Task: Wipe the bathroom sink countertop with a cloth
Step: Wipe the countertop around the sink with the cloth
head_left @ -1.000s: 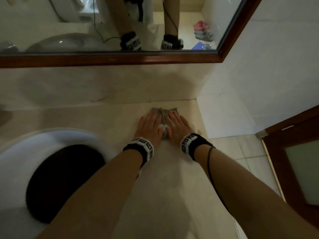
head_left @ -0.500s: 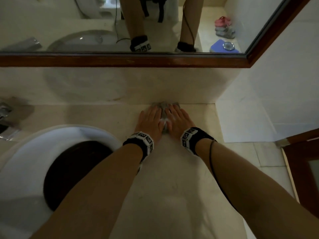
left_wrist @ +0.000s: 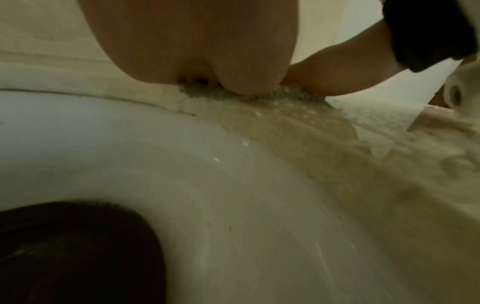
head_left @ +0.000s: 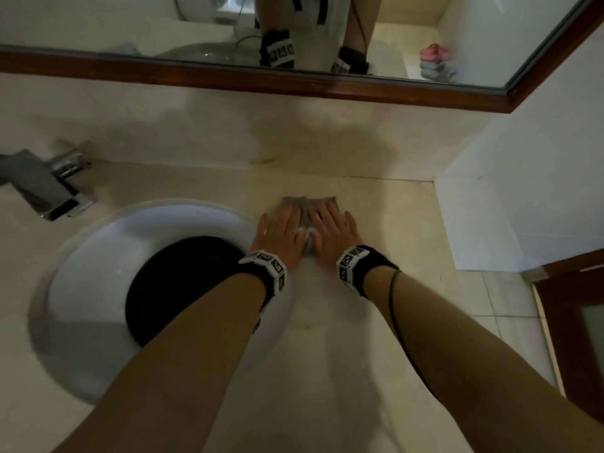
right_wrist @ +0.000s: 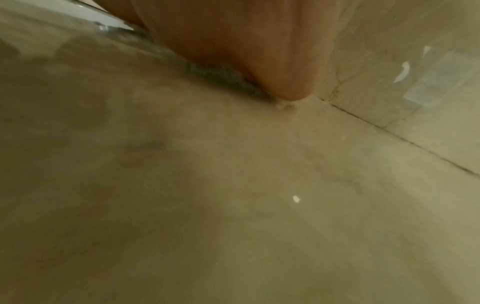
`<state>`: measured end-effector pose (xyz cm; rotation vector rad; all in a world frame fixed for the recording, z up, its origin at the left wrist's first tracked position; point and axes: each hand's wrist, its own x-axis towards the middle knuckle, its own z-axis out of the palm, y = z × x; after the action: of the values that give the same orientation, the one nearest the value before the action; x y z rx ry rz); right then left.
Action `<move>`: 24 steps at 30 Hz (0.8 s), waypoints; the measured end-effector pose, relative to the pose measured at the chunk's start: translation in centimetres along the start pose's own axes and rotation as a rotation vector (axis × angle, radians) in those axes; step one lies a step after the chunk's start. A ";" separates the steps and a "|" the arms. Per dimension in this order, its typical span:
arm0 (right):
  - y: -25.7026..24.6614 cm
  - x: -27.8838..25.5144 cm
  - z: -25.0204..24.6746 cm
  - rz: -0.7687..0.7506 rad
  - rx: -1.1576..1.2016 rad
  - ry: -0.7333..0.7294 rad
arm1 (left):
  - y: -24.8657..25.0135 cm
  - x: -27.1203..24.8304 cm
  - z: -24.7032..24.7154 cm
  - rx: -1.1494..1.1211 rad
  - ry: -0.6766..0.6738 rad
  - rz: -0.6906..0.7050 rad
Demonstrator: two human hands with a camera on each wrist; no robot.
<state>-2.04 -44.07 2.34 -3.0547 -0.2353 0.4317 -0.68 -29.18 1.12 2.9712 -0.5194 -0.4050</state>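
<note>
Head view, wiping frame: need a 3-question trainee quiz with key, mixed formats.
1. True or false: both hands lie flat on the cloth, with straight fingers.
2. Multiple choice: the cloth lies on the countertop A) inside the sink bowl, B) just right of the sink rim, C) under the faucet.
3. Fill in: the dark disc sits in the ____ of the white sink.

Key
1. True: left hand and right hand press side by side on it.
2. B.
3. Bottom; what the dark disc is cannot be told.
</note>
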 end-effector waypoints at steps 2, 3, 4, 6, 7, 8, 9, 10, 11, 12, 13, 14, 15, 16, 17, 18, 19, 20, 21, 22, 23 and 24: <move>-1.5 -1.9 0.6 0.034 0.020 -0.020 | -0.4 -2.0 0.3 -0.024 -0.011 0.017; -2.3 -2.9 0.8 0.053 0.035 -0.030 | -0.5 -3.1 0.4 -0.028 -0.018 0.031; -3.0 -3.9 1.1 0.071 0.046 -0.042 | -0.6 -4.0 0.5 -0.016 -0.032 0.049; -4.0 -5.5 1.5 0.122 0.062 -0.087 | -0.9 -5.2 0.9 0.012 -0.070 0.093; -4.4 -6.1 1.7 0.146 0.079 -0.107 | -1.1 -5.5 0.9 0.022 -0.083 0.112; -4.8 -6.6 1.7 0.171 0.104 -0.117 | -1.4 -5.5 0.7 0.035 -0.091 0.134; -5.2 -7.0 1.8 0.194 0.121 -0.120 | -1.7 -5.3 0.6 0.045 -0.099 0.157; -5.3 -7.3 1.8 0.208 0.129 -0.117 | -1.8 -5.1 0.4 0.048 -0.106 0.172; -5.4 -7.4 1.9 0.216 0.130 -0.110 | -1.9 -5.0 0.3 0.052 -0.107 0.182; -5.4 -7.5 1.9 0.217 0.126 -0.106 | -1.9 -4.9 0.3 0.061 -0.107 0.188; -5.4 -7.4 1.9 0.213 0.121 -0.105 | -1.8 -4.9 0.3 0.068 -0.106 0.192; -5.2 -7.2 1.8 0.207 0.116 -0.107 | -1.8 -4.9 0.4 0.066 -0.104 0.193; -5.0 -6.9 1.8 0.201 0.110 -0.106 | -1.8 -4.8 0.5 0.054 -0.097 0.190; -4.7 -6.4 1.7 0.197 0.101 -0.096 | -1.7 -4.4 0.5 0.039 -0.088 0.187; -4.3 -5.7 1.6 0.190 0.084 -0.081 | -1.6 -3.9 0.4 0.029 -0.074 0.180; -3.8 -4.9 1.4 0.179 0.065 -0.068 | -1.5 -3.2 0.1 0.024 -0.063 0.171; -3.3 -4.1 1.1 0.166 0.051 -0.058 | -1.3 -2.5 -0.1 0.022 -0.057 0.161; -2.8 -3.3 0.8 0.156 0.043 -0.054 | -1.2 -1.7 -0.4 0.022 -0.058 0.151; -2.4 -2.5 0.5 0.148 0.042 -0.052 | -1.1 -0.9 -0.6 0.025 -0.057 0.144; -2.1 -1.8 0.2 0.141 0.047 -0.055 | -1.1 -0.1 -0.9 0.024 -0.052 0.137; -1.8 -1.0 -0.1 0.134 0.056 -0.061 | -1.1 0.7 -1.2 0.017 -0.050 0.130; -1.5 -0.2 -0.4 0.128 0.060 -0.063 | -1.2 1.5 -1.5 0.010 -0.049 0.122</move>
<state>-2.35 -42.68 2.83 -3.0106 -0.0283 0.5316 1.44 -28.51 2.06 2.9259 -0.7052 -0.4660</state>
